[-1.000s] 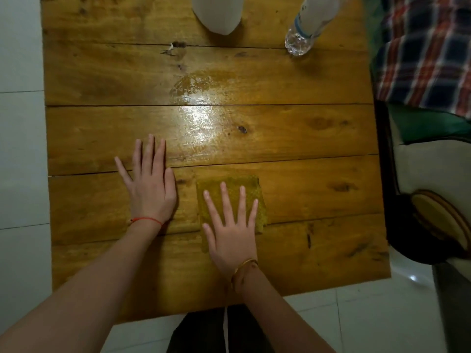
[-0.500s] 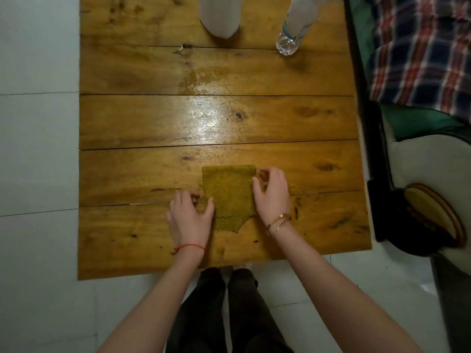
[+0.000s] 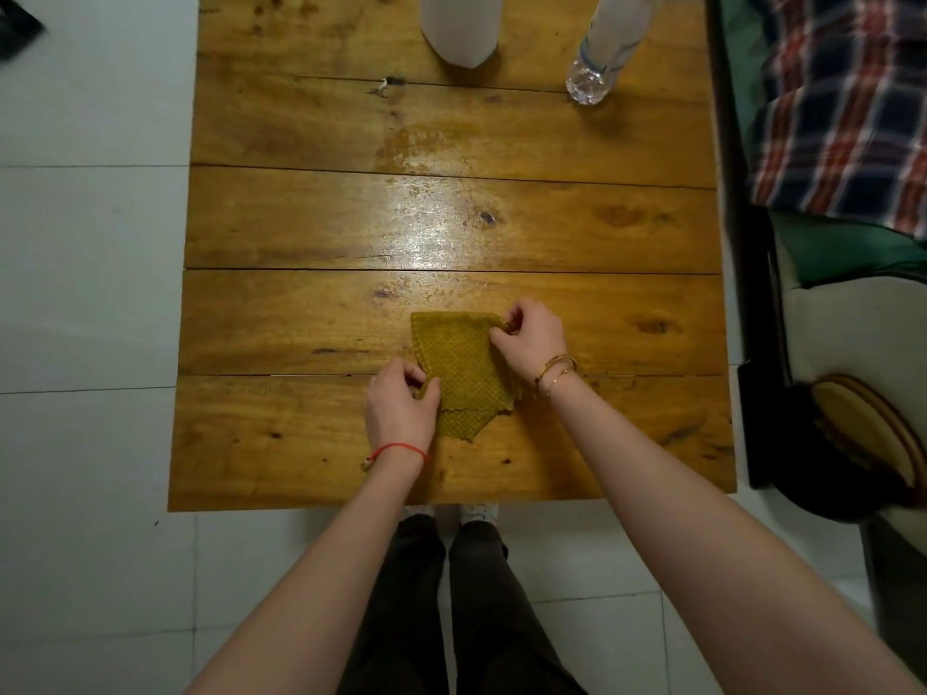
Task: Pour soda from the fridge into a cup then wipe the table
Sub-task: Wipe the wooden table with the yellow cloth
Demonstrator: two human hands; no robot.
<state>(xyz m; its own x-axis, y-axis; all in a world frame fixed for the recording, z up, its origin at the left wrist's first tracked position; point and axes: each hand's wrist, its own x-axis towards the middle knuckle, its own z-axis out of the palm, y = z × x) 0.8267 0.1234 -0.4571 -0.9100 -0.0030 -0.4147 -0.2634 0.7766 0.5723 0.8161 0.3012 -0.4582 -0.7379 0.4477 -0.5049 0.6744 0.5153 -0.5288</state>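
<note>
Here, a yellow-green cloth (image 3: 464,373) lies on the near half of the wooden worktop (image 3: 301,233). The left hand (image 3: 401,411) pinches its near-left edge, fingers curled on the fabric. The right hand (image 3: 529,338) pinches its far-right corner, thumb and fingers closed on it. A white cup (image 3: 461,27) and a clear plastic bottle (image 3: 599,47) stand at the far edge, well apart from the cloth. A wet-looking patch (image 3: 416,148) shows mid-worktop. A plaid blanket (image 3: 842,107) lies to the right.
</note>
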